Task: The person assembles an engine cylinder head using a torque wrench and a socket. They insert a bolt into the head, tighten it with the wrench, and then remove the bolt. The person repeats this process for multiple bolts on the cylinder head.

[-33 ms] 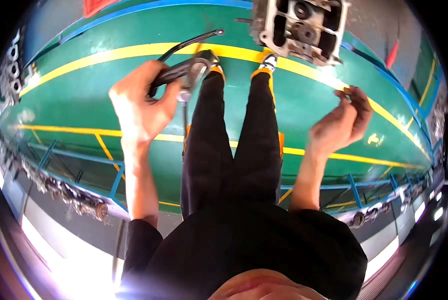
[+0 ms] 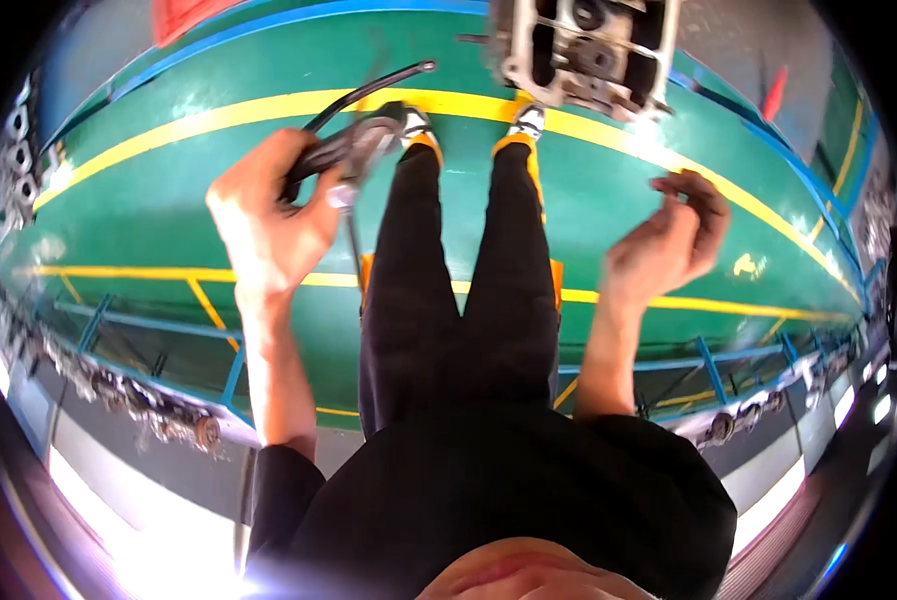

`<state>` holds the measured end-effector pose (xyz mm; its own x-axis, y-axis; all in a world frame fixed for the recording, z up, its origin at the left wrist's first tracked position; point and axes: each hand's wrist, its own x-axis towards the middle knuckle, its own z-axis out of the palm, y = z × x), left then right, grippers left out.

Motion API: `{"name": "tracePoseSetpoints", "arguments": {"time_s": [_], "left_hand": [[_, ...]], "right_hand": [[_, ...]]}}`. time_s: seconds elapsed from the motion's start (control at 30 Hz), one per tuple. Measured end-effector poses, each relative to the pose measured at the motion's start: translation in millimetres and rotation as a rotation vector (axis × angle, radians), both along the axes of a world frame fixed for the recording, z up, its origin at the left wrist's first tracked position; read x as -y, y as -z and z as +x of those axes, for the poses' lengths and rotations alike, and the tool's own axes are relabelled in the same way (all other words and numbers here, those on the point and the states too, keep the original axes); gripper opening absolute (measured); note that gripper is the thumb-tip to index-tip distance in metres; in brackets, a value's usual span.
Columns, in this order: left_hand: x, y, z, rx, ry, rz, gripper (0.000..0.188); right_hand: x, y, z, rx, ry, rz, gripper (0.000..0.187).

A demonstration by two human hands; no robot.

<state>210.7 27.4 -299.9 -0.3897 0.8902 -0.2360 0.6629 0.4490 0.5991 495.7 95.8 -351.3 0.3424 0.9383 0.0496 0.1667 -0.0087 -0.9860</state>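
Note:
My left hand (image 2: 269, 215) is wrapped round a dark metal lever tool (image 2: 324, 150), held in the air left of my legs. A long, thin, curved dark arm with a rounded tip juts from it toward the upper right. A shiny round joint and a slim rod hang by my thumb, blurred. My right hand (image 2: 664, 240) is raised on the other side, fingers curled together; whatever is between the fingertips is too small to make out. Ahead stands a metal engine casting (image 2: 514, 70) with open cavities, apart from both hands.
Green floor (image 2: 169, 220) with yellow lines (image 2: 219, 112) surrounds my feet. Blue-framed racks (image 2: 709, 375) with metal engine parts (image 2: 204, 432) curve along both sides. A red object (image 2: 176, 18) lies at the far left, another red piece (image 2: 775, 95) at the far right.
The engine casting and both hands appear shifted slightly left and up in the picture. Both hands keep their grip shape.

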Motion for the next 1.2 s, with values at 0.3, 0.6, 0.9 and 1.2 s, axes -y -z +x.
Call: {"name": "tracePoseSetpoints", "arguments": {"time_s": [0.3, 0.6, 0.9, 1.2], "left_hand": [[44, 4, 54, 0.962, -0.473, -0.108, 0.020], [24, 15, 182, 1.758, -0.550, 0.108, 0.032], [-14, -8, 221, 1.846, -0.430, 0.031, 0.066], [0, -56, 205, 1.422, -0.474, -0.147, 0.026]], "right_hand": [[85, -10, -26, -0.052, -0.612, -0.307, 0.055], [79, -15, 32, 0.062, -0.764, -0.344, 0.061], [6, 13, 85, 0.085, -0.439, 0.163, 0.018], [-108, 10, 110, 0.215, -0.564, 0.148, 0.037]]}}
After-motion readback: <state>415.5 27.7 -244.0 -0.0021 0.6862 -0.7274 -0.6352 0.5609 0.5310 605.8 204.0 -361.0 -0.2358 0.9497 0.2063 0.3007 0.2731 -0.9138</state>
